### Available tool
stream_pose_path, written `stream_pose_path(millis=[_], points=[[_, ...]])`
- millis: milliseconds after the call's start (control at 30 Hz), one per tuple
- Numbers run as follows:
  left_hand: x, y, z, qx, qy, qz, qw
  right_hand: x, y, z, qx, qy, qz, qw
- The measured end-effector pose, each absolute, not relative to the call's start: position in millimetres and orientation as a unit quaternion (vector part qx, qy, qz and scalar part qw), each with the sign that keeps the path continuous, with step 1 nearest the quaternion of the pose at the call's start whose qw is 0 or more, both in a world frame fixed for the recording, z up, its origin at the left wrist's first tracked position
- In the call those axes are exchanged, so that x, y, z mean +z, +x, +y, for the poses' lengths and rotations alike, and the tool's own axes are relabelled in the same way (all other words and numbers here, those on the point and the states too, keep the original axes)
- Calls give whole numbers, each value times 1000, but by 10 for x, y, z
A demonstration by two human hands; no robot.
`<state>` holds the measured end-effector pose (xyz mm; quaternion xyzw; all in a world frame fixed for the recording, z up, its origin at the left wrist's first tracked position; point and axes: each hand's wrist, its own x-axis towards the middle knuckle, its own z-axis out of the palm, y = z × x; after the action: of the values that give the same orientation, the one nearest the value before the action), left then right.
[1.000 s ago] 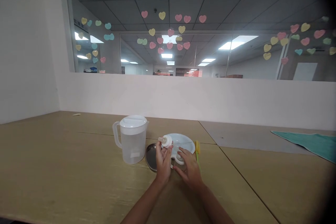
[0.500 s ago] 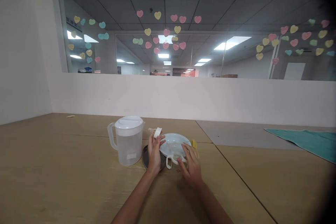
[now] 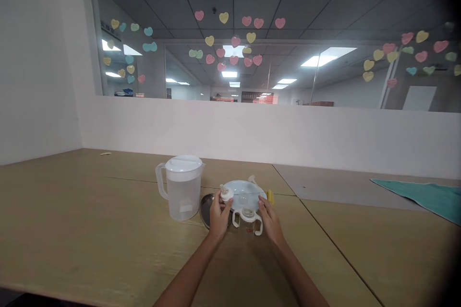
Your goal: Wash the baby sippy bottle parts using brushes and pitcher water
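My left hand [image 3: 219, 213] is closed on a small white nipple cap [image 3: 226, 194] of a baby bottle, held just above the table. A clear baby bottle with two white handles [image 3: 247, 219] stands open-topped on the wooden table between my hands. My right hand [image 3: 270, 219] rests beside the bottle's right handle, fingers loosely curled and touching it. Behind the bottle lies a pale blue plate [image 3: 242, 192] with a small white piece at its far edge. A steel lid or dish [image 3: 206, 209] lies under my left hand.
A clear plastic pitcher with a white lid [image 3: 181, 187] stands left of the plate, holding water. A yellow brush [image 3: 270, 197] lies right of the plate. A teal cloth [image 3: 428, 194] lies far right. A white wall with a heart-stickered window runs behind the table.
My left hand lowered the nipple cap from beside the pitcher's top toward the plate's rim. My right hand slid from the bottle's top to its right handle, uncovering the bottle.
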<state>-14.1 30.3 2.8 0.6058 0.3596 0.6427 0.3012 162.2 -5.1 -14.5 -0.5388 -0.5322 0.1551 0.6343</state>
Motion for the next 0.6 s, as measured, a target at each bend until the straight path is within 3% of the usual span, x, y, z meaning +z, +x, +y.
stream_pose_path(millis=[267, 600], points=[[-72, -180, 329, 633, 632, 376, 241, -172, 1654, -27, 173, -545, -522, 633], [-55, -185, 307, 645, 621, 363, 257, -226, 1772, 116, 215, -503, -490, 679]])
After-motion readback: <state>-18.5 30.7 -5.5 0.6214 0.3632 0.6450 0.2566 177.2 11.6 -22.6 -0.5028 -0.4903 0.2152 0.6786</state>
